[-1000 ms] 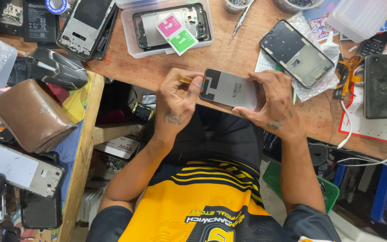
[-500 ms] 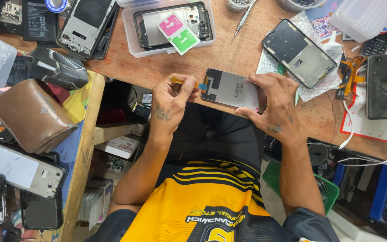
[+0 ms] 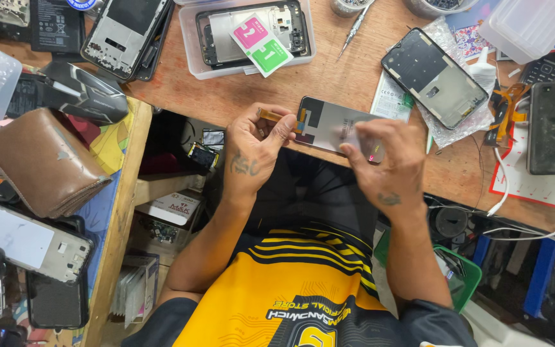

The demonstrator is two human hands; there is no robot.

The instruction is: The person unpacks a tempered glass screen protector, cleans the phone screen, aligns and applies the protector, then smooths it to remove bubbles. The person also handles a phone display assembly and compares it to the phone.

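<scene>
View from above onto a scuffed brown wooden worktop (image 3: 226, 96) crowded with phone parts. At the centre of the frame two bare hands hold a thin, flat, rectangular phone screen panel (image 3: 332, 123), its grey back facing up, smooth and faintly glossy, just above the worktop's near edge. The hand on the left side of the frame, the person's left hand (image 3: 255, 144), has its fingers closed, pinching a narrow orange ribbon cable (image 3: 271, 115) at the panel's left end. The right hand (image 3: 387, 160), right of centre, has its fingers curled over and gripping the panel's right end.

Top centre, a clear plastic tray (image 3: 191, 48) with rounded corners holds a metal phone frame (image 3: 252, 29); on it lies a small packet, half pink and half green (image 3: 261, 45). Upper right, another dark screen panel (image 3: 433, 77) rests on crinkled bubble wrap, with a black phone (image 3: 550, 128) on a white mat edged in red at the right edge. Metal tweezers (image 3: 353, 29) lie near the top. At the left edge sits a worn brown leather wallet (image 3: 43, 160), soft and creased, and below it a silvery phone frame (image 3: 27, 239). Along the bottom, a yellow and black striped jersey (image 3: 277, 289)
</scene>
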